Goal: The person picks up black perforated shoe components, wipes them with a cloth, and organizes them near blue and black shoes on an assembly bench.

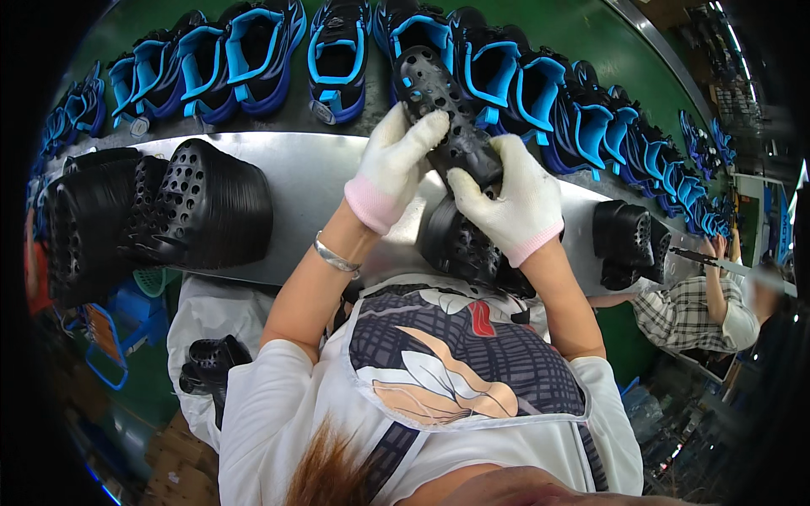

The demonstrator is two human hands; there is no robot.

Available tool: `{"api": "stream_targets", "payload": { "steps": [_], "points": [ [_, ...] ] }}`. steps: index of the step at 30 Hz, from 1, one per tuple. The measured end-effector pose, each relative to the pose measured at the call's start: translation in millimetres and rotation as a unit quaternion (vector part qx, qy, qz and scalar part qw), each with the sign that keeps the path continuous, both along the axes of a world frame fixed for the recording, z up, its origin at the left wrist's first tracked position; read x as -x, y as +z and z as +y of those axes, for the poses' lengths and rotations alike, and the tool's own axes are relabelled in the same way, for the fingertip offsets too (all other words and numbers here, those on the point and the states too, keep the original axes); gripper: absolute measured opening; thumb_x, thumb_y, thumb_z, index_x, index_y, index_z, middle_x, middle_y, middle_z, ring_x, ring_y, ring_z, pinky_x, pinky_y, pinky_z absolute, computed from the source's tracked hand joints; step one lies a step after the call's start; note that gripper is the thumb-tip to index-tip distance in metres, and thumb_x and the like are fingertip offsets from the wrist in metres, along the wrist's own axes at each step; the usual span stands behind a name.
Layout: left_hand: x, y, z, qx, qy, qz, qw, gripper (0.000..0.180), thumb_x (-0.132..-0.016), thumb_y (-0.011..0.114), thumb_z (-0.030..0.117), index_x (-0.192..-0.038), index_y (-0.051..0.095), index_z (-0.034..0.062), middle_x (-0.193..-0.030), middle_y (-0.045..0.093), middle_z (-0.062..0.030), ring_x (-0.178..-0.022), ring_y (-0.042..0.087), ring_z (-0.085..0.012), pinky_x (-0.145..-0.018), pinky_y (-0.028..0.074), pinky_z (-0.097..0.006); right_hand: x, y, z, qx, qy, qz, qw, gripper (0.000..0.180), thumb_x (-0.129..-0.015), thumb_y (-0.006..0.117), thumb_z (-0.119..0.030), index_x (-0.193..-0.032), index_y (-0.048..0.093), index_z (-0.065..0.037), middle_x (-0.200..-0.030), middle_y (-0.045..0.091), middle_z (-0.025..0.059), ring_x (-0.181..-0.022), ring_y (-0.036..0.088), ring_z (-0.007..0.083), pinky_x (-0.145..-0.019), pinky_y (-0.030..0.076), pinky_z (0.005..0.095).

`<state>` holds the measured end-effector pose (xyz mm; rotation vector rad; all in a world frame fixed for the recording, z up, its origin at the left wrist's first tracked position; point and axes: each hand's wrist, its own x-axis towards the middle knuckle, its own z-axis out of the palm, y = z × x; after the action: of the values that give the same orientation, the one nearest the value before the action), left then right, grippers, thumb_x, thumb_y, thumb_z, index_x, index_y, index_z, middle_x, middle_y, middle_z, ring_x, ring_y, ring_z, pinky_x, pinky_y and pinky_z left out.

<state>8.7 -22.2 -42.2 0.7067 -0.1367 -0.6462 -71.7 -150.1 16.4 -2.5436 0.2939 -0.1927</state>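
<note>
Held up between my two white-gloved hands is a black plastic shoe insert [436, 84] dotted with round holes. My left hand [395, 156] is closed on its left side, thumb across the face. My right hand [516, 196] grips its lower right end between thumb and fingers. Behind its upper part stands a black shoe [422, 29] with bright blue lining, one of a long row. More black inserts [460, 240] lie on the metal ledge below my hands, partly covered by the right one.
Large nested stacks of inserts [224, 207] fill the left of the metal ledge [316, 156]; a smaller group [626, 236] lies right. Black-and-blue shoes [337, 63] line the belt beyond. A white sack [198, 312] hangs below left. Another person [700, 308] works at far right.
</note>
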Motion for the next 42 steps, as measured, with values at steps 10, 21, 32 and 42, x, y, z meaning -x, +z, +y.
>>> {"api": "stream_targets", "payload": {
  "steps": [10, 21, 32, 42],
  "points": [
    [-32, -2, 7, -0.183, -0.037, -0.097, 0.978, 0.037, -0.093, 0.066, 0.032, -0.111, 0.06, 0.0005, -0.11, 0.063, -0.012, -0.09, 0.067, -0.0181, -0.076, 0.056, -0.03, -34, 18, -25, -0.071, 0.001, 0.089, 0.994, 0.041, -0.081, 0.072, -0.035, -0.103, 0.068, -0.001, -0.081, 0.071, 0.0131, -0.071, 0.069, 0.0193, -0.068, 0.052, 0.0301],
    [-36, -58, 0, -0.47, 0.217, -0.476, 0.711, 0.038, -0.082, 0.072, 0.019, -0.116, 0.064, 0.0045, -0.122, 0.06, -0.0133, -0.101, 0.064, -0.0298, -0.087, 0.053, -0.035, -142, 24, -54, 0.095, 0.074, 0.277, 0.953, 0.07, -0.078, 0.059, -0.062, -0.093, 0.07, 0.006, -0.074, 0.067, 0.0196, -0.07, 0.066, 0.0295, -0.068, 0.052, 0.0386],
    [-93, -38, -10, -0.621, -0.178, -0.444, 0.62, 0.038, -0.084, 0.066, 0.033, -0.109, 0.068, 0.005, -0.094, 0.071, -0.0163, -0.088, 0.068, -0.0315, -0.08, 0.054, -0.04, -228, -60, 21, 0.278, 0.066, 0.336, 0.897, 0.027, -0.084, 0.066, -0.02, -0.107, 0.073, -0.008, -0.112, 0.069, 0.0176, -0.102, 0.068, 0.032, -0.09, 0.054, 0.0404],
    [-111, -3, -18, -0.665, -0.352, -0.343, 0.562, 0.052, -0.087, 0.059, 0.042, -0.118, 0.064, 0.0012, -0.072, 0.071, -0.0131, -0.069, 0.071, -0.0233, -0.073, 0.056, -0.033, -245, -102, 6, 0.246, 0.065, 0.305, 0.918, 0.042, -0.099, 0.042, -0.033, -0.119, 0.067, -0.005, -0.125, 0.062, 0.023, -0.109, 0.063, 0.0398, -0.096, 0.049, 0.0455]
  ]
}}
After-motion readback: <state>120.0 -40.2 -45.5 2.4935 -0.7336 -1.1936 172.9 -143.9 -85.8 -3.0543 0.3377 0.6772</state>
